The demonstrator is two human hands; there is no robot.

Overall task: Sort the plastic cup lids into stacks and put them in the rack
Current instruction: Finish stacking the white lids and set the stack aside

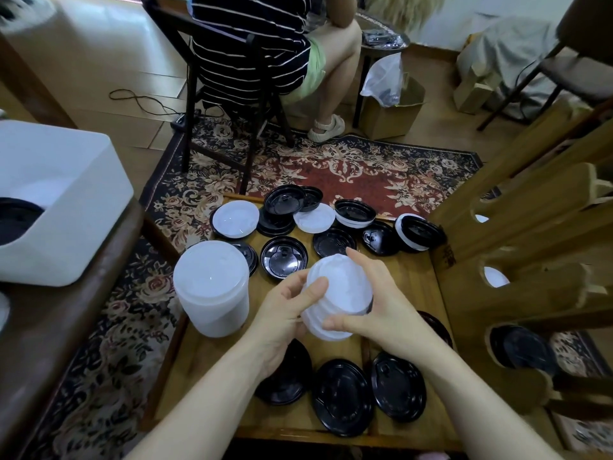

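Fingers [316, 287] of both hands are curled round a short stack of white lids [338, 293], held above the middle of the wooden bench [411, 283]. Far left, a white bin [66, 194] is seen on a dark side table, a black lid just visible inside it. Next along, a tall stack of white lids [212, 287] stands on the bench's left edge. The left hand [285, 313] grips the held stack from the side, thumb pressed against the rim; the right hand [368, 310] cups it from the other side, forefinger raised over the top. Black lids [283, 262] are scattered across the far half of the bench, some mixed with loose white lids [235, 219]; three more black lids [343, 396] lie at the near edge beneath the forearms. At right, the wooden rack [530, 287] stands against the bench, one black stack [520, 350] already lodged in a lower slot and a white edge showing in slots above.

The step in hand is judged to be squaring up the held stack. It is best done with rims nested evenly and pressure kept light, so thin plastic is not buckled, before the stack is fed sideways into an open slot. In the background, a seated person is seen on a chair.
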